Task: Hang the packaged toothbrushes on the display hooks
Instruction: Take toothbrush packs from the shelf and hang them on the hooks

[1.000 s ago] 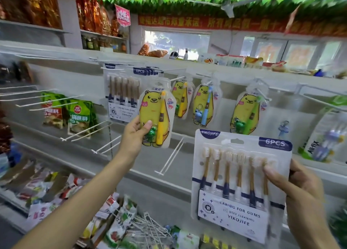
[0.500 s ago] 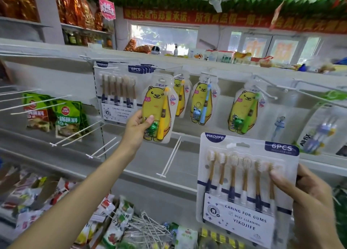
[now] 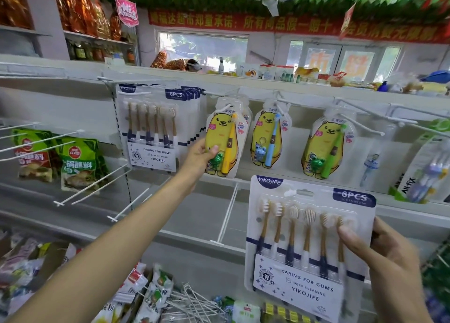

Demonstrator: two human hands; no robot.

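Shop shelf [image 3: 73,96] with hooks: left hand [image 3: 198,156] grips bear toothbrush pack [image 3: 225,137] on its hook at 12 o'clock; right hand [image 3: 379,257] pinches six-pack [image 3: 304,244] at 4 o'clock.

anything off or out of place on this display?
Mostly tidy. One oddity: a loose tangle of unmounted wire hooks lies among the snack packets at the bottom instead of on the rail. The hung six-packs and bear packs look straight.
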